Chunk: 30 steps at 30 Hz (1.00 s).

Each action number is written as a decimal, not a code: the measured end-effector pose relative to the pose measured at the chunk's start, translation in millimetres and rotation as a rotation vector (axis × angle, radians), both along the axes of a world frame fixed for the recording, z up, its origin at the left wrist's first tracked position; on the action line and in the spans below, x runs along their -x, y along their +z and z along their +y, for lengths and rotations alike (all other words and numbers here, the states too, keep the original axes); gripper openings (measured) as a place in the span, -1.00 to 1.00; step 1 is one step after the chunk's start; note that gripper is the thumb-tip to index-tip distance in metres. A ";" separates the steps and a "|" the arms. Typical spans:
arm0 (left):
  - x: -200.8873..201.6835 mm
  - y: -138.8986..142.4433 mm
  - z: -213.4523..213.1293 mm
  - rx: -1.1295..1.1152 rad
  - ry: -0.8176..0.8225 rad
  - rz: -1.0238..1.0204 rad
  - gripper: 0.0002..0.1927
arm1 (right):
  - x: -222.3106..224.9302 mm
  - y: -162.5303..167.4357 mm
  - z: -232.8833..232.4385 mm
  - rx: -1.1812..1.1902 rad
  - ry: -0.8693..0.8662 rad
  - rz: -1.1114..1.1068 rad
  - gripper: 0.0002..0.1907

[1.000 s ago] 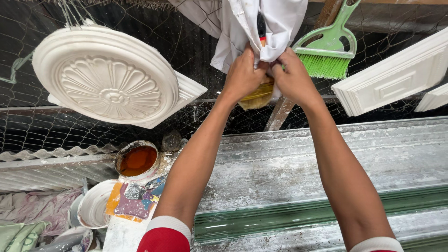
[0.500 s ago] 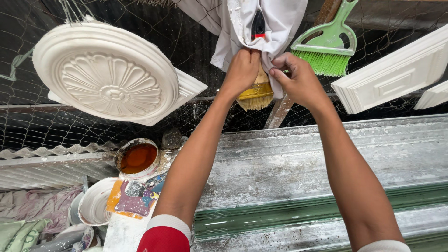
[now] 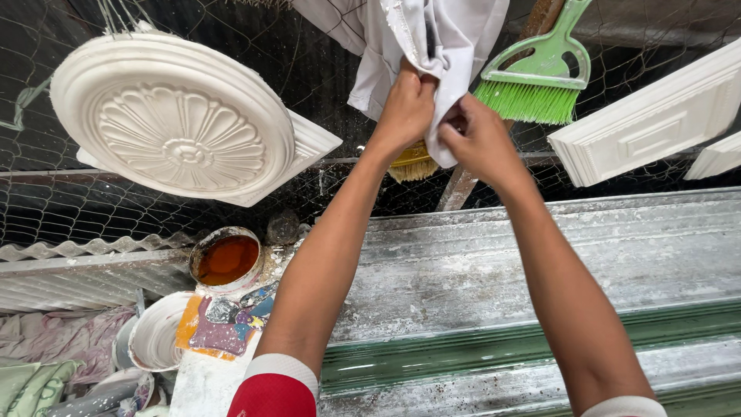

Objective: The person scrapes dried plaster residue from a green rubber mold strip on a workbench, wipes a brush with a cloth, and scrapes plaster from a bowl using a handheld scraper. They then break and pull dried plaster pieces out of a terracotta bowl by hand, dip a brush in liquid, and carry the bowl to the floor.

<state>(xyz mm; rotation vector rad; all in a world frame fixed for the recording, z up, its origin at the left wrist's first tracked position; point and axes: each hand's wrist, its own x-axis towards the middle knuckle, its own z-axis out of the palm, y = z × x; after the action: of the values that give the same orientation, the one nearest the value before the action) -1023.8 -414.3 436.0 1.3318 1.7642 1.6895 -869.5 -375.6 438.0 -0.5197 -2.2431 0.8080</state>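
Both hands reach up to a white cloth (image 3: pixel 432 38) hanging on the wire mesh (image 3: pixel 46 208) above the worktop (image 3: pixel 540 262). The left hand (image 3: pixel 405 108) is closed around a fold of the cloth, fingers curled into it. The right hand (image 3: pixel 482 143) sits just beside it, pinching the cloth's lower edge between thumb and fingertips. The two hands almost touch. Under them yellow bristles of a brush (image 3: pixel 413 164) stick out, partly hidden by the left hand and cloth; I cannot tell whether either hand grips it. A green hand broom (image 3: pixel 540 77) hangs just right of the cloth. A round plaster rosette (image 3: pixel 174 120) hangs well to the left, and a tin of orange liquid (image 3: pixel 226 259) stands below it.
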 end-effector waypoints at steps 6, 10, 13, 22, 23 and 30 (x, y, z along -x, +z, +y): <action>-0.8 -5.5 -3.0 -0.198 -0.286 -0.395 -0.57 | 23.4 -9.1 -7.6 -0.395 -0.067 0.253 -0.51; 3.1 -16.1 -4.4 -0.117 -0.424 -0.487 -0.55 | 33.0 -17.7 -1.3 -0.202 -0.148 0.070 -0.68; 6.0 -19.2 -4.6 -0.074 -0.419 -0.356 -0.56 | 39.3 -20.7 3.2 -0.207 -0.216 0.149 -0.71; 30.8 -16.5 -21.1 0.100 -0.345 -0.104 -0.52 | 22.7 -7.6 22.7 -0.028 0.067 0.214 -0.76; 32.3 -15.7 -22.8 0.119 -0.343 -0.080 -0.52 | 21.2 -7.4 23.0 0.012 0.057 0.215 -0.77; 36.0 -12.4 -23.9 -0.048 -0.417 -0.206 -0.56 | 15.9 0.1 23.0 0.222 0.150 0.218 -0.81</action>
<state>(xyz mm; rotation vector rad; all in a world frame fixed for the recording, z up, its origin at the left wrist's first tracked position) -1059.8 -438.2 423.6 1.3738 1.2364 1.5731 -885.4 -352.6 438.1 -0.3481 -2.0205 1.1435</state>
